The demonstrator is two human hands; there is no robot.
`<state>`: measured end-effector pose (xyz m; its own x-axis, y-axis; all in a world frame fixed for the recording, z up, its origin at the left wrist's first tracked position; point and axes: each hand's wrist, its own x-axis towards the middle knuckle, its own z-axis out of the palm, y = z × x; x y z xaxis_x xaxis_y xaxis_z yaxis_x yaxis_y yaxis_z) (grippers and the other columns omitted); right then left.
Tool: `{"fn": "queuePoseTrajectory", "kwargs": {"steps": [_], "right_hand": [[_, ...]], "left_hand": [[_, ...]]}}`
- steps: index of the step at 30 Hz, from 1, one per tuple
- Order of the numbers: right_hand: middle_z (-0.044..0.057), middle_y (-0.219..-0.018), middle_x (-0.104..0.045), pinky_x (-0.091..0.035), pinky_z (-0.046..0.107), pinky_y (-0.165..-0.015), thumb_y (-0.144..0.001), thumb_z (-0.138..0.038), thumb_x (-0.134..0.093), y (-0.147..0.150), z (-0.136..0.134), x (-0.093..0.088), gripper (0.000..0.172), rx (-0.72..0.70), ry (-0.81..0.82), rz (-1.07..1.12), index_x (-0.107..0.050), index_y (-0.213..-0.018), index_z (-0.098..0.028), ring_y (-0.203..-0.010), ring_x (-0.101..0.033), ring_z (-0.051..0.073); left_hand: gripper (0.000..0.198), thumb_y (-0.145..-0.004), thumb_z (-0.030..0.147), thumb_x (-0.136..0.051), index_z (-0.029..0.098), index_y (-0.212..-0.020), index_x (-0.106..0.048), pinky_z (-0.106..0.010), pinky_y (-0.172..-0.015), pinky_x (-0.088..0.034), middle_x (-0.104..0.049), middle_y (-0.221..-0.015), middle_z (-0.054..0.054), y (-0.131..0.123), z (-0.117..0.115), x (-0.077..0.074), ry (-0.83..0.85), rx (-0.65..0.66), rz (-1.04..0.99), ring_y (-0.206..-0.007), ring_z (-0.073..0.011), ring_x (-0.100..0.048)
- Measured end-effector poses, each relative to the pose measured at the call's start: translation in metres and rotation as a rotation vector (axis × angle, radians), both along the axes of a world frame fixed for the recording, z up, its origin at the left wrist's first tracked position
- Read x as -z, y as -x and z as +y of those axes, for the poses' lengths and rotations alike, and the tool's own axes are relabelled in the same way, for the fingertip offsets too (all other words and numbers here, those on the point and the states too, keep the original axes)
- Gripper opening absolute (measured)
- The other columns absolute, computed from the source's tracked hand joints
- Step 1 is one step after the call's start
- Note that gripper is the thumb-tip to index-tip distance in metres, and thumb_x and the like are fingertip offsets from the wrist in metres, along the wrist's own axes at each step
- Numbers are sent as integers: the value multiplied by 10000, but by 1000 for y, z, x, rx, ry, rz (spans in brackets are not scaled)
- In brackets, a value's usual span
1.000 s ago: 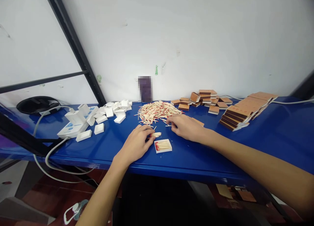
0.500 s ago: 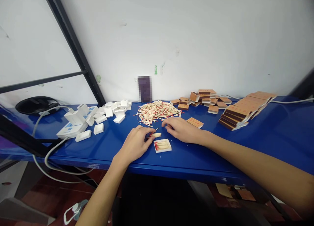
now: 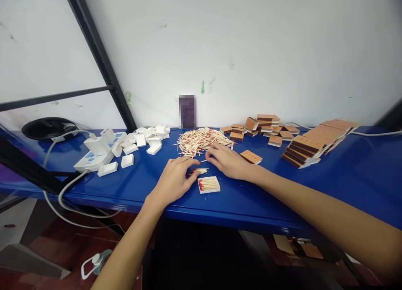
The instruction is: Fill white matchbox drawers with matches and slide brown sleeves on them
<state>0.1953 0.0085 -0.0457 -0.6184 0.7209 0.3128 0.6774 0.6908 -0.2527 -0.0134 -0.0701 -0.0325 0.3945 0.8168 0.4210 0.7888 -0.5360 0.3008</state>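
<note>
My left hand [image 3: 176,179] rests on the blue table [image 3: 345,177], fingers curled round a small bundle of matches [image 3: 201,171]. Just in front of it lies an open white matchbox tray [image 3: 209,184] partly filled with red-tipped matches. My right hand [image 3: 226,160] lies palm down at the near edge of the loose match pile [image 3: 202,140], its fingertips pinched on a match there. A brown matchbox sleeve [image 3: 251,156] lies right beside that hand.
Several empty white trays [image 3: 147,140] lie at the left by a white power strip [image 3: 94,156] with grey cable. Brown matchboxes are heaped [image 3: 264,125] and stacked in rows [image 3: 317,142] at the right. A black metal frame [image 3: 100,63] stands left.
My right hand drew back from the pile towards my left hand, uncovering the brown sleeve, then reached to the pile's near edge. The left hand stayed on its bundle of matches.
</note>
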Motion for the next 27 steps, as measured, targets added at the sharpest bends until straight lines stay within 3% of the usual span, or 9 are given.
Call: {"fn": "queuePoseTrajectory", "kwargs": {"steps": [2,4,7,11,17,27], "right_hand": [[97,-1008,-584,-432,360,-834,-975,-204,-441,5,-2,-1,159,-44,8,13,-594,-941,-181,-956,-554,227],[82,-963,-595,-431,348,-823,-973,-220,-456,6,-5,-1,159,-112,49,61,-600,-916,-180,-922,-558,212],[72,-936,-616,-426,328,-787,-982,-244,-444,3,-10,-4,201,-191,111,116,-625,-924,-177,-879,-563,195],[56,-870,-625,-409,299,-734,-927,-125,-460,-3,-12,-8,198,-193,141,126,-650,-969,-160,-812,-558,173],[20,-784,-568,-385,269,-676,-835,-84,-549,-2,-7,-5,141,-179,114,140,-653,-892,-160,-721,-526,144],[33,-809,-575,-373,286,-702,-917,-191,-519,3,-11,-5,152,-227,137,165,-670,-907,-170,-768,-513,160]], "left_hand": [[209,-953,312,-542,210,-889,-712,-331,-823,-377,-726,-934,-4,0,-1,-3,-63,-82,-46,-911,-188,-627],[385,-961,353,-502,178,-660,-666,-324,-748,-362,-661,-676,-5,2,0,-5,-97,-201,-109,-724,-169,-584],[425,-943,359,-472,172,-581,-594,-296,-614,-328,-505,-495,19,9,3,-7,-13,-287,-182,-527,-132,-464],[93,-817,190,-495,201,-793,-584,-272,-570,-302,-545,-583,42,17,4,-5,93,-277,-135,-548,-139,-481],[67,-777,166,-506,218,-818,-498,-279,-601,-320,-623,-786,12,12,1,-2,118,-193,66,-672,-168,-542],[89,-909,273,-491,220,-874,-554,-284,-596,-344,-649,-797,4,9,1,1,110,-144,127,-708,-180,-594]]}}
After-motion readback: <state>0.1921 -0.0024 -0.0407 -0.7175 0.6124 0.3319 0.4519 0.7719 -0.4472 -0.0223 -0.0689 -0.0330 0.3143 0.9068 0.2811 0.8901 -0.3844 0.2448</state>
